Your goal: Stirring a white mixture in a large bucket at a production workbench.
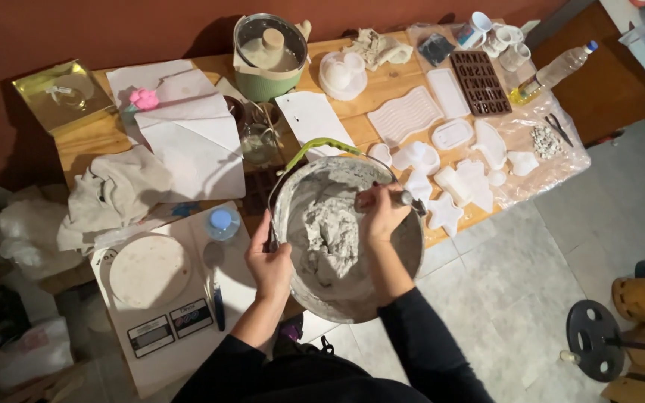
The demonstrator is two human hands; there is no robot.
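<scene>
Over grey-paste bowl (382, 276), left hand (269, 263) gripping rim, right hand (381, 213) stirring

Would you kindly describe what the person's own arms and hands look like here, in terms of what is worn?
Both arms are covered by long, close-fitting black sleeves that end at the wrists. The left hand and the right hand are bare: no gloves, and no rings, watch or bracelets can be made out at this size. The sleeves look plain, with no visible markings or patterns.
</scene>
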